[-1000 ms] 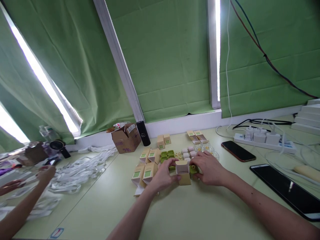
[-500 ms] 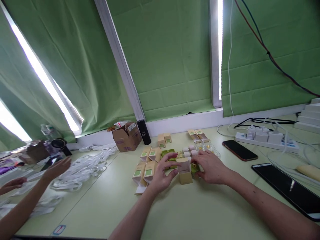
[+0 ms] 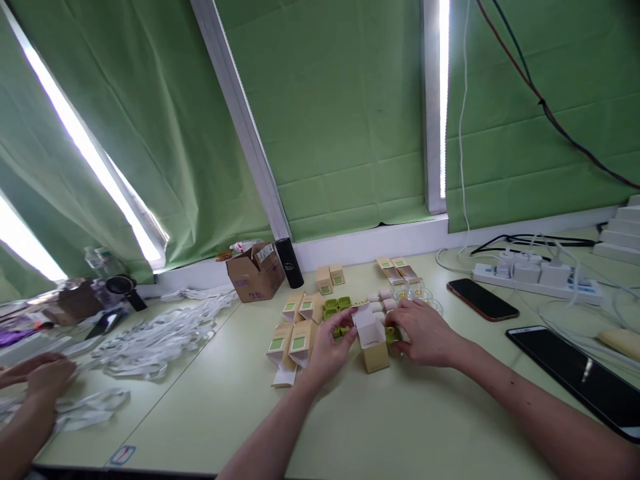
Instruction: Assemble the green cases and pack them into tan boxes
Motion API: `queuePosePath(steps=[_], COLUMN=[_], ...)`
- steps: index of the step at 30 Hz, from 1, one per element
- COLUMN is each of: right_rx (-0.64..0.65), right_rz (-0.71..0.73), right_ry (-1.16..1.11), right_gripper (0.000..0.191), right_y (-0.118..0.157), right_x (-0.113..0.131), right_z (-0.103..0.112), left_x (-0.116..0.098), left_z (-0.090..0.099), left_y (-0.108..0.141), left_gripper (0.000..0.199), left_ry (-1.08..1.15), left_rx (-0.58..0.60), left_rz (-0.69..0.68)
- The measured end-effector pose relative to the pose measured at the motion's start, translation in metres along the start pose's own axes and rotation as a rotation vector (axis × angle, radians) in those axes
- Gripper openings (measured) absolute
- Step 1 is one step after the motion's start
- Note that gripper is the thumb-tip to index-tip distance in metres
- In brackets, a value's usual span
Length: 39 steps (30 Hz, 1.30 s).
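Note:
A small kraft cardboard box stands on the table with its top open and a white inner flap raised. My left hand pinches the edge of that flap between thumb and fingers, at the box's left. Just right of the box, my right hand has its fingers closed around a small green piece, partly hidden by them. Behind my hands are green square cups, pinkish-white pieces and clear round pieces. Several kraft boxes with green labels stand left of my left hand.
Two phones lie at the right, before a power strip with cables. A black cylinder and an open carton stand at the back. White straps and a co-worker's hands are at the left.
The box has turned slightly and its white flap now shows more, with my left fingers on it. The co-worker's hands have moved down and together.

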State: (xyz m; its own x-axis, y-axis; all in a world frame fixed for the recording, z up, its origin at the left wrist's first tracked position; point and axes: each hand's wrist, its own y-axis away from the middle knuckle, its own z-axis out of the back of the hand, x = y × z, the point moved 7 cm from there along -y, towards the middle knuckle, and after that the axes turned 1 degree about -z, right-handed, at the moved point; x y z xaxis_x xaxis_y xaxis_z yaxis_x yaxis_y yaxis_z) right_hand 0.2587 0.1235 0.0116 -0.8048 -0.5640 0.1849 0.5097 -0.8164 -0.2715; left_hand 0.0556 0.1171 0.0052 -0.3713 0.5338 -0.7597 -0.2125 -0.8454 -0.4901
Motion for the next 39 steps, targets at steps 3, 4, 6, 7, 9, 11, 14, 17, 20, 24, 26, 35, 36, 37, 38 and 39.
queuePosePath(steps=[3,4,6,7,9,11,14,17,20,24,26,35,36,37,38,39], right_rx=[0.002,0.003,0.006,0.007,0.008,0.006,-0.004,-0.005,0.0,-0.01,-0.015,-0.321,-0.383,-0.432,-0.464,-0.476], right_rz=[0.0,0.0,0.0,-0.002,-0.005,-0.004,0.004,0.004,0.001,0.004,0.001,-0.105,-0.118,-0.12,-0.112,-0.096], right_ry=[0.005,0.008,0.014,0.016,0.016,0.015,0.016,0.014,0.014,0.011,0.009,-0.295,-0.418,-0.556,-0.697,-0.829], right_gripper=[0.027,0.027,0.028,0.028,0.028,0.027,0.026,0.026,0.026,0.024,0.023,0.027,0.03,0.033,0.037,0.041], right_y=[-0.001,-0.001,-0.001,-0.001,-0.001,-0.001,0.0,0.0,-0.001,-0.001,-0.001,0.002,0.004,0.005,0.006,0.006], right_x=[0.0,0.0,0.0,0.0,0.0,0.0,0.001,0.002,0.002,0.003,0.002,-0.026,-0.029,-0.03,-0.029,-0.026], right_z=[-0.001,-0.001,-0.002,-0.002,-0.002,-0.001,0.001,0.003,0.003,0.002,0.002,0.028,0.031,0.032,0.032,0.03], left_x=[0.005,0.007,0.01,0.01,0.011,0.011,0.011,0.011,0.01,0.01,0.01,0.012,0.012,0.012,0.012,0.012], left_z=[0.0,0.001,0.001,0.001,0.0,0.0,-0.001,-0.002,-0.002,-0.003,-0.003,-0.004,-0.004,-0.004,-0.004,-0.004], left_y=[-0.001,-0.002,-0.003,-0.003,-0.003,-0.002,-0.001,0.0,0.0,0.001,0.002,0.002,0.002,0.003,0.003,0.003], left_gripper=[0.045,0.046,0.049,0.05,0.052,0.053,0.055,0.056,0.056,0.058,0.061,0.066,0.066,0.066,0.066,0.066], left_ry=[0.07,0.082,0.083,0.081,0.093,0.134,0.21,0.256,0.26,0.239,0.24,0.253,0.245,0.241,0.24,0.24], left_rx=[-0.011,-0.02,-0.036,-0.042,-0.042,-0.035,-0.021,-0.001,0.012,0.013,0.014,0.032,0.029,0.027,0.027,0.027], left_rz=[0.045,0.056,0.07,0.074,0.079,0.084,0.091,0.095,0.094,0.09,0.09,0.11,0.11,0.109,0.107,0.104])
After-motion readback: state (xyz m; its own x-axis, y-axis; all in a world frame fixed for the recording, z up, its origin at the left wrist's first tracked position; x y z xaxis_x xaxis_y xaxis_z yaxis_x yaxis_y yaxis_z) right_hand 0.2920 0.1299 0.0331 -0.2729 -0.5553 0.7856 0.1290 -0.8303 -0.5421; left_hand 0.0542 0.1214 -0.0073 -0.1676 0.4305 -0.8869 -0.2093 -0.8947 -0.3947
